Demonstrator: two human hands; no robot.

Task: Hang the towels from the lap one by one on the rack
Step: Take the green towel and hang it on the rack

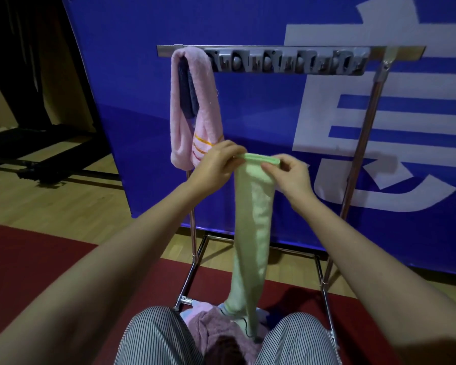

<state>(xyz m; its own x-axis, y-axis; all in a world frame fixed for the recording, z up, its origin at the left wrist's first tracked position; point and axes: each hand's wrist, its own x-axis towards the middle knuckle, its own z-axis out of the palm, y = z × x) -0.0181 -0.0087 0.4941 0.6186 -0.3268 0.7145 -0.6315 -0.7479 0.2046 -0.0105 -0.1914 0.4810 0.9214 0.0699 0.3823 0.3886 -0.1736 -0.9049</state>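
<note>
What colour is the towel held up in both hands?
Light green; the towel shows best in head view.

blue banner (248,114) | large white characters | cropped, not legible

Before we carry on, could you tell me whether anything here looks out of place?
The pink towel at the left end of the rack hangs bunched over a dark blue towel, doubled up while the rest of the rack is bare. The green towel looks fine.
</note>
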